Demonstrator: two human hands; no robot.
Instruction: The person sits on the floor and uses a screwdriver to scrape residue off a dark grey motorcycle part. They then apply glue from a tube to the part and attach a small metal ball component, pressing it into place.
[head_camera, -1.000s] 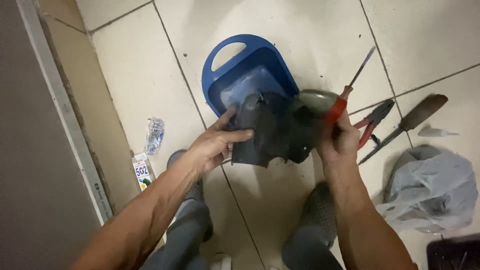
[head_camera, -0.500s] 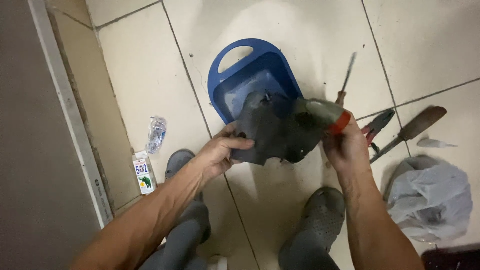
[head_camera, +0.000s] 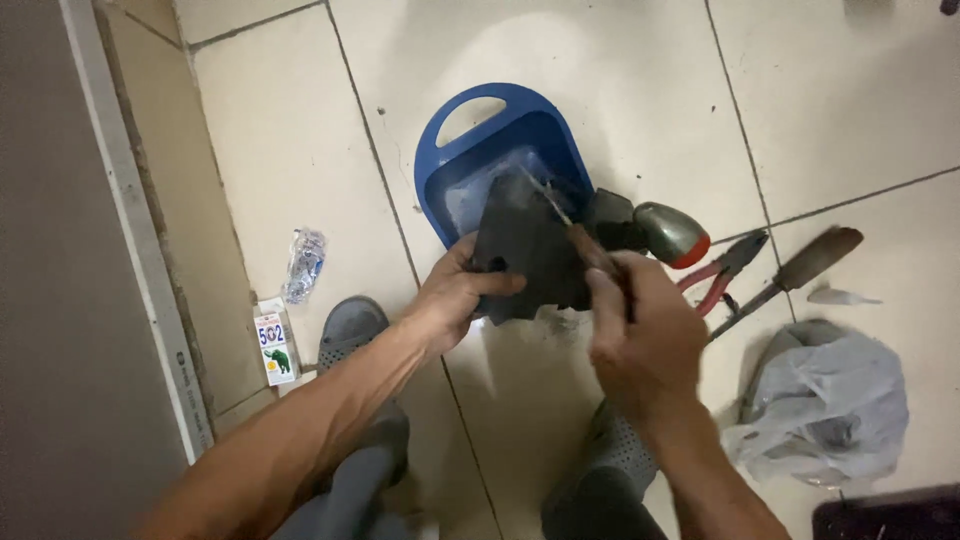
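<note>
Head view: both hands (head_camera: 455, 295) (head_camera: 640, 335) grip a dark plastic housing (head_camera: 530, 250).

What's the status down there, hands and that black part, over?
Left hand grips the black plastic part. Right hand drives a screwdriver into it. Blue basin beneath; pliers lie to the right, apart.

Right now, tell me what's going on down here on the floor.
A person crouches over a tiled floor, left hand gripping a dark plastic housing with an amber-red lamp on its side. The right hand works a thin metal tool into it. A blue basin sits just behind. Red-handled pliers, a wooden-handled tool and a plastic bag lie to the right.
</note>
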